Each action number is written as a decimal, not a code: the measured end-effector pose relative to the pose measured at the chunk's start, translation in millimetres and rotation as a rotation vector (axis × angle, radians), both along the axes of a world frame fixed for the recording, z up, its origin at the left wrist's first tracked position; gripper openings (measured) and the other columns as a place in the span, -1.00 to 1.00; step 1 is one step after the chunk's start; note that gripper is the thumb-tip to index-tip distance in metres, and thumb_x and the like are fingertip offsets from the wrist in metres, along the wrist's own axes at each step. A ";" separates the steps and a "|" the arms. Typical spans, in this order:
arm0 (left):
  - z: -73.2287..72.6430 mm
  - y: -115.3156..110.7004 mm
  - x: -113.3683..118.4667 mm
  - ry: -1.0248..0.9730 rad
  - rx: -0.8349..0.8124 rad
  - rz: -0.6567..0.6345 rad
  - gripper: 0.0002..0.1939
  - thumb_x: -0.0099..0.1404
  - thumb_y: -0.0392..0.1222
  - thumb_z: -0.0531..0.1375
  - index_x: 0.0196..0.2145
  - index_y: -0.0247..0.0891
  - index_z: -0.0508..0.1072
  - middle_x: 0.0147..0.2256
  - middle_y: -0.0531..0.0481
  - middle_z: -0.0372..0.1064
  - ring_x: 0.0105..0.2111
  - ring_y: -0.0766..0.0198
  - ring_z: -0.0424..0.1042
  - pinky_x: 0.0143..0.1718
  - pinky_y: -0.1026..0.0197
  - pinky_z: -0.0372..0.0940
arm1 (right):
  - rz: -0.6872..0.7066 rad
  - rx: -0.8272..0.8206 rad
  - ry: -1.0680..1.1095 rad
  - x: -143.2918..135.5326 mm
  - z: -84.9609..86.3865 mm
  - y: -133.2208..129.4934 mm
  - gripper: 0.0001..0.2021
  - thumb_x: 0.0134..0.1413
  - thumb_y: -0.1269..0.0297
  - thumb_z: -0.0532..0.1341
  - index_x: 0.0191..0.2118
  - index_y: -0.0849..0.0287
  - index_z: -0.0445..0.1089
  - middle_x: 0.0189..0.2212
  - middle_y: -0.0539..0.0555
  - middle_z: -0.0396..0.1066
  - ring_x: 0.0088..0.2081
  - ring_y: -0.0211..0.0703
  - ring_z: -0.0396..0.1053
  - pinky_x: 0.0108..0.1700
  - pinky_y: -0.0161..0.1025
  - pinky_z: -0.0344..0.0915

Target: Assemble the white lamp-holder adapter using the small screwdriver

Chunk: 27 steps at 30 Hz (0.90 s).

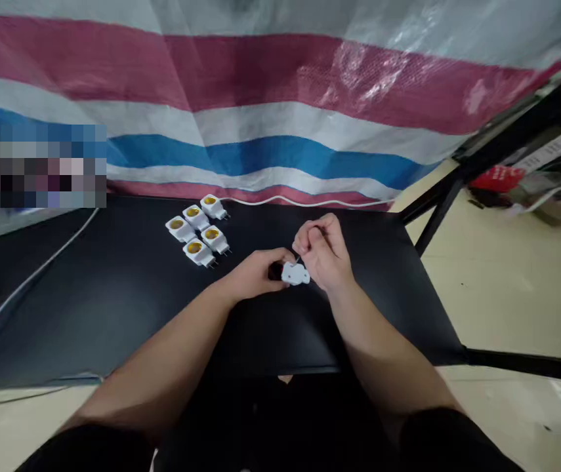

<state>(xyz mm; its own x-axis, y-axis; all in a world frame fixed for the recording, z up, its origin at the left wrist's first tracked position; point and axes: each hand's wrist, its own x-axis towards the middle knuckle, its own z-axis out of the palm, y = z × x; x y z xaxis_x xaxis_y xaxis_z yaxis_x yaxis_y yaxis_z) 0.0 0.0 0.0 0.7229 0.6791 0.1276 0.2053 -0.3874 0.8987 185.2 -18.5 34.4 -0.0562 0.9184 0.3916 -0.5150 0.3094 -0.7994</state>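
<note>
Above the black table, my left hand grips a small white plastic piece between thumb and fingers. Two small dark holes show on the face of that piece. My right hand is closed just above and to the right of it, fingers pinched together. A thin shaft seems to run from these fingers down to the white piece, but what they hold is too small to make out. To the left stand several white plug-in lamp sockets with brass-coloured insides and metal plug pins.
The black table has a striped plastic sheet hanging behind it. A white cable runs along its back edge, and another cable crosses its left side. A black metal frame stands at the right. Boxes and a red item lie beyond it.
</note>
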 end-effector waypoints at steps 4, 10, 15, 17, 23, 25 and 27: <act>0.8 1.0 -0.2 -0.012 -0.005 -0.008 -0.61 0.22 -0.29 0.42 0.01 -0.21 0.52 -0.07 0.02 0.56 -0.19 0.27 0.52 -0.19 0.26 0.39 | -0.053 0.010 -0.003 2.7 4.3 -0.8 -0.71 0.31 0.05 0.44 -0.17 -0.01 0.31 -0.46 -0.12 0.29 -0.45 -0.29 0.19 -0.36 -0.25 0.17; 0.2 0.9 -0.4 -0.016 -0.028 0.003 -0.60 0.21 -0.29 0.42 0.01 -0.20 0.51 -0.10 0.02 0.55 -0.23 0.29 0.52 -0.23 0.25 0.41 | -0.075 -0.001 -0.015 2.5 3.1 0.0 -0.67 0.27 -0.01 0.45 -0.18 -0.03 0.30 -0.46 -0.12 0.29 -0.46 -0.26 0.19 -0.37 -0.22 0.16; 0.6 0.7 -0.5 -0.017 -0.033 0.004 -0.59 0.21 -0.29 0.43 -0.01 -0.19 0.47 -0.15 0.04 0.55 -0.25 0.28 0.53 -0.27 0.26 0.42 | -0.076 0.019 -0.002 1.6 3.3 -0.4 -0.68 0.29 0.03 0.45 -0.18 -0.02 0.30 -0.44 -0.12 0.30 -0.44 -0.28 0.21 -0.35 -0.23 0.16; 1.1 0.4 -0.3 -0.024 -0.035 0.011 -0.59 0.20 -0.28 0.43 -0.03 -0.19 0.43 -0.15 0.04 0.55 -0.26 0.27 0.53 -0.28 0.25 0.43 | -0.080 0.012 -0.020 1.0 2.8 -0.4 -0.66 0.28 0.00 0.45 -0.19 -0.02 0.29 -0.45 -0.12 0.30 -0.44 -0.27 0.21 -0.36 -0.22 0.17; 2.6 -0.2 -0.1 0.002 0.014 0.014 -0.62 0.21 -0.27 0.42 -0.05 -0.19 0.45 -0.16 0.05 0.52 -0.33 0.32 0.48 -0.28 0.24 0.40 | -0.058 0.019 -0.006 -0.4 -1.8 0.1 -0.71 0.32 0.06 0.43 -0.16 -0.01 0.32 -0.45 -0.11 0.32 -0.43 -0.29 0.23 -0.36 -0.25 0.17; 4.0 -0.5 -0.2 0.016 0.038 0.013 -0.65 0.21 -0.27 0.42 -0.07 -0.20 0.47 -0.20 0.06 0.51 -0.35 0.32 0.46 -0.27 0.24 0.38 | -0.059 0.007 -0.010 -0.7 -2.4 0.1 -0.71 0.31 0.05 0.44 -0.17 0.00 0.33 -0.45 -0.11 0.32 -0.43 -0.29 0.23 -0.35 -0.25 0.18; 5.8 -1.0 -0.3 0.021 0.051 0.012 -0.67 0.21 -0.27 0.42 -0.09 -0.20 0.48 -0.21 0.06 0.51 -0.36 0.32 0.45 -0.27 0.24 0.37 | -0.064 -0.008 -0.009 -0.9 -2.0 0.0 -0.70 0.30 0.03 0.45 -0.17 0.00 0.34 -0.46 -0.11 0.31 -0.43 -0.29 0.23 -0.34 -0.25 0.18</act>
<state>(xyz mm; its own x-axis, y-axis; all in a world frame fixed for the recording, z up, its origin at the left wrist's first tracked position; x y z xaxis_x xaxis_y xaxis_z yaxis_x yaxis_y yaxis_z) -0.3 -1.0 5.8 0.7173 0.6810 0.1472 0.2286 -0.4296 0.8736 184.3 -18.5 32.4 -0.0010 0.9235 0.3836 -0.4871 0.3346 -0.8067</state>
